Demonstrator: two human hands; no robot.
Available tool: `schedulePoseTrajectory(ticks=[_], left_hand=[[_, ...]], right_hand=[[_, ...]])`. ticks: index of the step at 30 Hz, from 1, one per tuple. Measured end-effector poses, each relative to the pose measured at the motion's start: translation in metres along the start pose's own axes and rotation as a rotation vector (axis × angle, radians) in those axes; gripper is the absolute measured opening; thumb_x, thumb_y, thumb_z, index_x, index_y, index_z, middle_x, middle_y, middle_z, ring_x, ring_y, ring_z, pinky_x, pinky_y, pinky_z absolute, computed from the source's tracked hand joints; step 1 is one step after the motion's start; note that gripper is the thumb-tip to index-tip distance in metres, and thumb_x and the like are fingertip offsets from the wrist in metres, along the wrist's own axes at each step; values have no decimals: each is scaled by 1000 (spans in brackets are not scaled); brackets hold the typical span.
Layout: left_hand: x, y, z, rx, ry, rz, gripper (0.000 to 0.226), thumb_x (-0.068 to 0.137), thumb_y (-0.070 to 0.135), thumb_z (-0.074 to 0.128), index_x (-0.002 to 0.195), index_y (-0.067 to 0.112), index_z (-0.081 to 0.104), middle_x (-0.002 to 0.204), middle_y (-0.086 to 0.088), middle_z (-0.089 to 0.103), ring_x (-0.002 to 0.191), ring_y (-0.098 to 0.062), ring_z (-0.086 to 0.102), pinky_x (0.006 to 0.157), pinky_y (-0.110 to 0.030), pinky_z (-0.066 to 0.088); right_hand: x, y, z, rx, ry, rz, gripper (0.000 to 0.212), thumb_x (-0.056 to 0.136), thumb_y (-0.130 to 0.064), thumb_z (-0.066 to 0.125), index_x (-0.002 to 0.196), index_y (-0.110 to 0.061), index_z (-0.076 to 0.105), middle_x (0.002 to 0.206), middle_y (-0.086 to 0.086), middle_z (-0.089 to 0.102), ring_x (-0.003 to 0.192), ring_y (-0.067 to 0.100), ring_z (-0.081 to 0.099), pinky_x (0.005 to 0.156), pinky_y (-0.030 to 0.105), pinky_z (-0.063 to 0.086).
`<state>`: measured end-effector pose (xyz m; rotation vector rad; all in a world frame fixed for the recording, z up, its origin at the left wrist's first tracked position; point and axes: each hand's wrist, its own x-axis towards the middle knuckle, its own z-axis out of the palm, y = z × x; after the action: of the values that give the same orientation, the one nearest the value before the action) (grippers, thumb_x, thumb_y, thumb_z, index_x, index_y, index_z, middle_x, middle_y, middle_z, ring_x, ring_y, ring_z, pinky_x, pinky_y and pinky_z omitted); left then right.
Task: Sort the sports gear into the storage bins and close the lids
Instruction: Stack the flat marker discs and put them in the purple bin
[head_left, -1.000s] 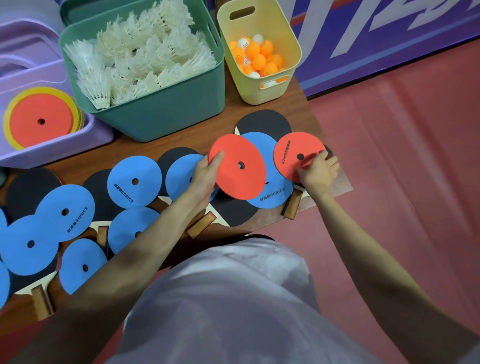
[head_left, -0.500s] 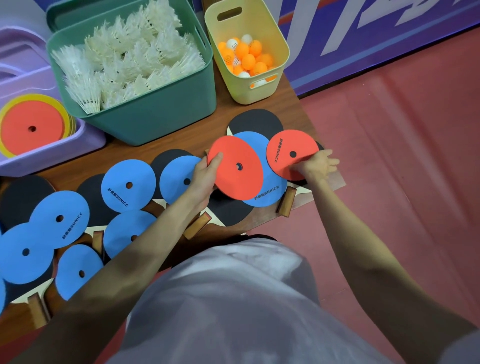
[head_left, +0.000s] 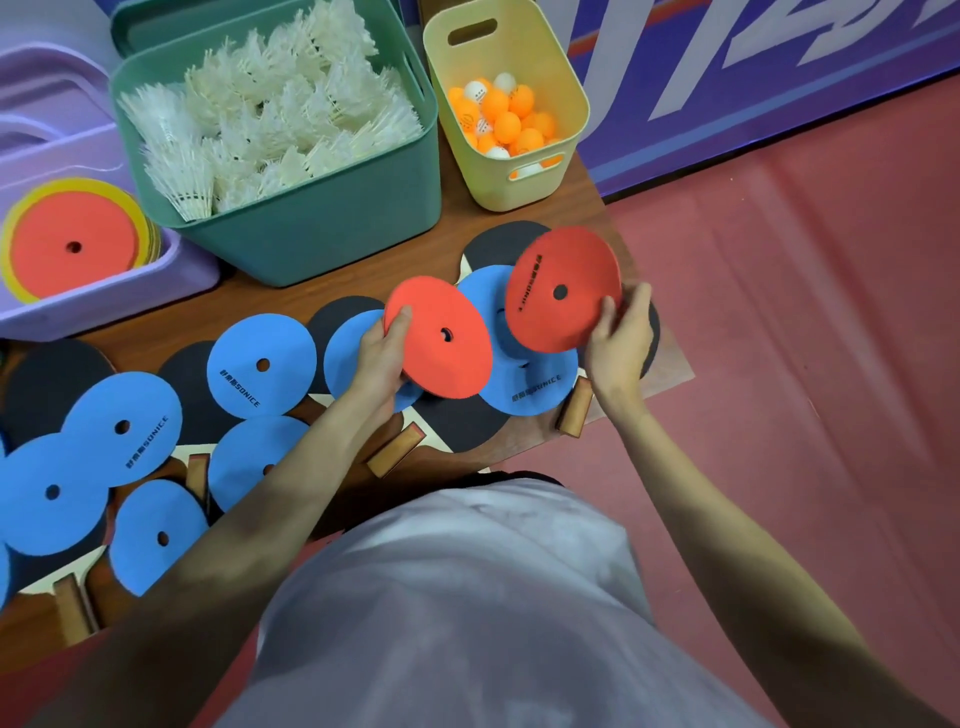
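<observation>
Over the right end of the counter (head_left: 249, 304) I have a red disc in each of my hands. My left hand (head_left: 382, 358) grips the left red disc (head_left: 439, 345) by its edge, thumb on top and fingers curled under, and the disc sits tilted above the blue discs (head_left: 260, 366) and black paddles (head_left: 49, 382) spread across the counter. My right hand (head_left: 618, 338) pinches the right red disc (head_left: 563, 288) at its lower right edge and holds it raised and tilted, printed face toward me, above a blue disc (head_left: 530, 382) and a black paddle. At the back left stands the purple bin (head_left: 104, 299), with a red disc on top of yellow ones inside it. Next to it the green bin (head_left: 322, 223) is heaped with white shuttlecocks (head_left: 265, 114), and to its right the yellow bin (head_left: 519, 182) holds orange and white balls (head_left: 501, 122). Wooden paddle handles (head_left: 395, 449) poke out toward me along the near edge.
</observation>
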<state>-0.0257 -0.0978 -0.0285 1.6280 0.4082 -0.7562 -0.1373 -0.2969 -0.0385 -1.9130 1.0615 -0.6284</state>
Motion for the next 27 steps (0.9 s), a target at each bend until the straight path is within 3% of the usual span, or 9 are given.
schedulePoseTrajectory(ticks=[3,5,8,11,13,16,20,24,27], left_hand=[[1,-1,-14,-61,60,-42,29,100,39,46,124,23,50,108,-1,62,90,-15,60,82,-41,54],[1,-1,-25,-141,95,-50,30,100,38,46,125,21,49,106,-2,62,88,-13,61,86,-41,52],[-1,0,-39,-274,142,-84,32,99,41,47,121,19,53,102,-2,65,87,-13,63,77,-36,54],[-4,2,-53,-422,122,-106,33,100,47,40,105,24,64,104,-2,70,91,-15,65,73,-35,54],[-7,2,-64,-521,134,-118,38,101,48,34,104,26,65,105,-1,70,96,-19,65,79,-39,54],[-10,-1,-84,-640,177,-112,43,101,49,32,106,22,65,106,-4,70,101,-22,64,83,-40,53],[-14,-2,-113,-704,235,-97,43,100,50,37,113,20,64,105,-2,71,95,-18,68,74,-37,56],[-15,0,-141,-702,314,-66,36,99,48,41,102,21,65,100,-3,72,93,-20,68,80,-40,56],[-11,7,-165,-728,336,-36,41,99,48,42,114,17,64,107,-5,70,98,-22,67,81,-39,56]], right_hand=[[-7,-13,16,183,-68,-22,8,97,-4,44,102,0,49,84,-14,50,73,-12,51,66,7,37],[-9,-22,31,284,-205,29,3,96,-7,47,97,-8,48,78,-9,51,64,-6,50,61,12,39],[-13,-36,51,383,-483,225,4,99,-11,46,96,-13,47,63,-1,45,48,6,39,45,20,33],[-23,-46,71,368,-728,286,5,100,-14,46,98,-11,49,63,2,44,50,12,36,45,21,31],[-31,-54,89,324,-826,234,4,99,-14,49,100,-11,52,66,3,47,53,12,41,46,20,35],[-41,-67,116,242,-887,137,4,96,-13,55,99,-12,58,68,1,49,61,12,47,56,25,42],[-49,-85,146,95,-942,-67,4,93,-14,60,96,-12,61,68,-9,54,66,11,54,67,35,50],[-61,-104,169,-1,-968,-220,16,92,-16,61,100,-2,63,67,-6,57,56,8,53,56,17,44],[-70,-116,190,-50,-954,-265,12,91,-19,63,95,-8,61,71,-3,55,62,8,51,60,17,40]])
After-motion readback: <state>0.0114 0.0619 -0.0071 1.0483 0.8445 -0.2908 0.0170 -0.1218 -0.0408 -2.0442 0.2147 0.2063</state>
